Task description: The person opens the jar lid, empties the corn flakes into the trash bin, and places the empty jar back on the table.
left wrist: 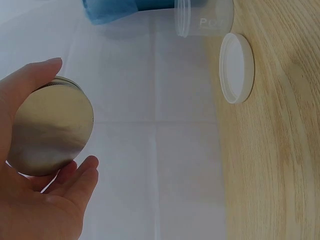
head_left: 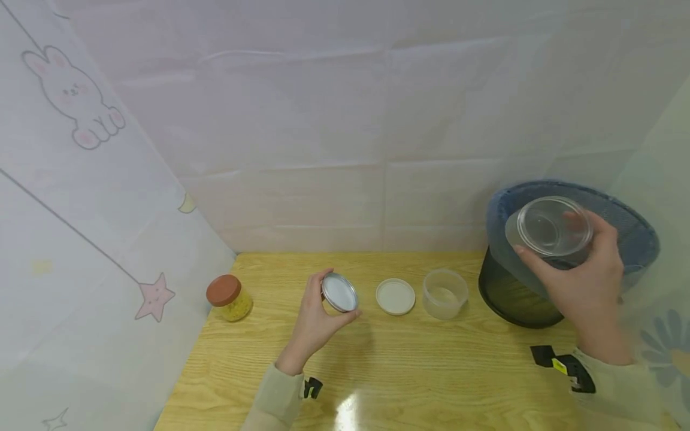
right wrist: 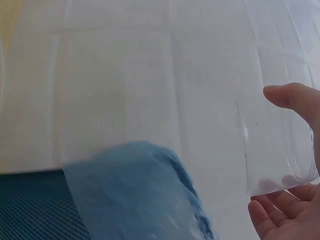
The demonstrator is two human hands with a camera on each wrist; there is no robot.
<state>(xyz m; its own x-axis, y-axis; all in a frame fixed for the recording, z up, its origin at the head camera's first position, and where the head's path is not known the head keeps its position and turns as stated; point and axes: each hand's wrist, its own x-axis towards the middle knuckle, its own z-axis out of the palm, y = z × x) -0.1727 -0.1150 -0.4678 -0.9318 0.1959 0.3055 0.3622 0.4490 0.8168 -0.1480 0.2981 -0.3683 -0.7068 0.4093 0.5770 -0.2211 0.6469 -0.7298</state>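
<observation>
My left hand (head_left: 318, 320) holds a round silver metal lid (head_left: 339, 292) by its rim, above the table. In the left wrist view the lid's smooth metal face (left wrist: 52, 130) shows between thumb and fingers. Over the bin at the right, my right hand (head_left: 590, 281) grips a clear plastic jar (head_left: 552, 227), tilted with its round end toward the head camera. The right wrist view shows the see-through jar wall (right wrist: 270, 145) between thumb and fingers; a few tiny dark specks are on it. Beneath is a black mesh bin (head_left: 501, 293) lined with a blue bag (head_left: 501, 221).
A white lid (head_left: 396, 297) lies flat on the wooden table (head_left: 431, 371), beside a translucent tub (head_left: 444, 294) without a lid. At the left edge stands a jar of yellow contents with a red-brown lid (head_left: 223, 290). A sheeted wall (head_left: 323, 120) closes off the back.
</observation>
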